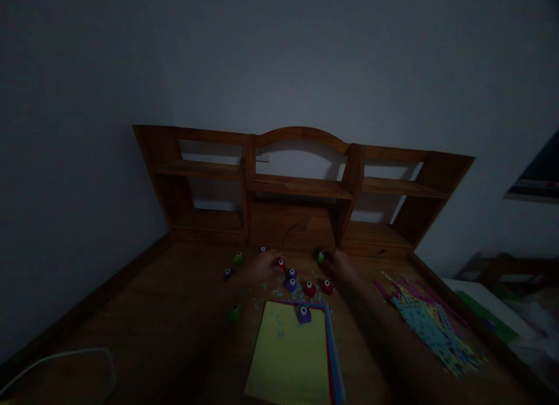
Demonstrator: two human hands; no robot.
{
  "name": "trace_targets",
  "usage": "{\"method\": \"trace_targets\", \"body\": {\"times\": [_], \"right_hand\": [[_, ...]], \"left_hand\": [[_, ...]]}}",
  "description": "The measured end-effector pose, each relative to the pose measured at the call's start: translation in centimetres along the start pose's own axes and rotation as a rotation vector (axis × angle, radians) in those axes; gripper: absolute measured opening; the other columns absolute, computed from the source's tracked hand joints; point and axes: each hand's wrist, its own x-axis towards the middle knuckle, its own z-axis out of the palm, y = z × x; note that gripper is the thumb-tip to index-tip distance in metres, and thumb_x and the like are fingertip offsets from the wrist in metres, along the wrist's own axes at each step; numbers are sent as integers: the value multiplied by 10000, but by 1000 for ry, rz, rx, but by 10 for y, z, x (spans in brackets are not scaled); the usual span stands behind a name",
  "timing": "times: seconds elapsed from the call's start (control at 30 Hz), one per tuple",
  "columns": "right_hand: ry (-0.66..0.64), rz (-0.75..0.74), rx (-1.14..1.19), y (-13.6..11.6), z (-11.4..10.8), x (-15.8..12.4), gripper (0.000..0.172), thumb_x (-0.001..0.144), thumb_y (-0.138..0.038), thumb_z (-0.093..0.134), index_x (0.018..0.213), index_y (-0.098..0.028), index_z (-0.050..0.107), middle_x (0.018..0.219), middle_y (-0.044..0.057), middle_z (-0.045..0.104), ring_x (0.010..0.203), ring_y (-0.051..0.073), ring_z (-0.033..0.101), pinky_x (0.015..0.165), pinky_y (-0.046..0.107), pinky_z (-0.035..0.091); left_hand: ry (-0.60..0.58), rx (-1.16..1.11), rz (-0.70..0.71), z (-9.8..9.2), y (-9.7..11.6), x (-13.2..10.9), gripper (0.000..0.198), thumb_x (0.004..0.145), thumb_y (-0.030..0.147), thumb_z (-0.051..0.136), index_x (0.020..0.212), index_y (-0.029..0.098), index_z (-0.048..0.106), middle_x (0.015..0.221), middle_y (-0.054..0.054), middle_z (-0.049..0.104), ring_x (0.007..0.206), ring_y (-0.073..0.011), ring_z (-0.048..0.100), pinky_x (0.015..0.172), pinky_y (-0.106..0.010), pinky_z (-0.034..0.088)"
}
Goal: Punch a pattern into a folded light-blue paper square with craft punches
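In dim light, my left hand [262,265] reaches to the back of the desk, its fingers closed at a small red craft punch [281,264] with a round white-and-dark top. My right hand [339,264] has its fingers around a similar green craft punch [321,257]. Between my hands and nearer to me stand purple punches [291,284] and two red punches [310,288]. Another purple punch [304,314] rests on a stack of coloured paper [292,358], yellow sheet on top. Tiny light-blue paper bits [276,292] are scattered around them.
More punches, such as a green one [234,312], stand left of the paper. Patterned paper strips [430,320] lie in a pile at the right. A wooden shelf unit [299,186] borders the desk's back. A pale cord [82,351] curves at front left.
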Motion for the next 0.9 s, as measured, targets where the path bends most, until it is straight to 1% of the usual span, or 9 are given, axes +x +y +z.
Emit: {"method": "trace_targets", "body": {"times": [0.07,0.13,0.27,0.33,0.43,0.53,0.67,0.8,0.9], "right_hand": [[-9,18,-36,-2,3,3,317,773,-227,558,1076,-200,648,1022,56,675,952,207,605,836,280,434],[48,1,-49,-7,2,-1,331,785,-237,556,1104,-200,633,1074,68,655,1002,213,586,878,302,422],[156,-46,0,-23,-10,-30,377,869,-389,509,1180,-189,584,1125,93,616,1037,228,566,896,336,423],[92,-59,15,-31,-17,-48,435,846,-471,546,1185,-202,583,1141,100,610,1038,244,568,881,346,434],[-44,-112,-5,-35,-20,-71,448,828,-438,589,1225,-231,568,1183,97,596,1074,244,555,904,340,422],[-107,-128,-30,-30,-13,-80,355,850,-331,560,1192,-241,588,1142,82,615,1046,222,567,888,315,420],[-56,-99,-36,-27,-3,-66,277,858,-298,539,1111,-216,616,1081,76,633,999,209,580,860,299,418],[71,-52,-72,-34,5,-30,266,855,-327,555,1086,-213,621,1037,69,647,959,209,584,824,292,416],[62,-73,-100,-41,13,-6,246,859,-327,554,1068,-216,623,1028,62,651,971,203,583,827,276,405]], "left_hand": [[51,-17,1,-2,-8,13,200,802,255,564,962,155,628,971,-71,639,899,-209,590,799,-309,445],[55,-28,9,0,-15,26,170,792,229,569,923,144,637,915,-67,646,844,-196,598,760,-292,448],[72,-38,32,14,-25,41,142,779,218,609,891,147,659,908,-75,639,848,-199,594,781,-301,450],[99,-48,56,18,-26,44,188,783,257,636,940,157,664,972,-85,629,927,-210,583,840,-317,443],[108,-112,125,19,-19,41,356,771,364,677,1078,185,645,1120,-88,597,1060,-212,545,930,-320,416],[-9,-252,162,18,-8,32,419,757,401,693,1121,201,638,1138,-75,609,1045,-200,563,917,-303,429],[-98,-284,141,17,4,21,298,805,341,646,1060,190,675,1054,-69,659,1004,-205,587,895,-294,429],[-114,-202,163,13,9,20,264,824,327,618,1040,195,695,1026,-62,673,993,-216,584,904,-299,413],[-137,-115,177,9,14,21,260,813,302,625,1049,215,693,1026,-52,672,1005,-221,566,930,-325,392]]}}
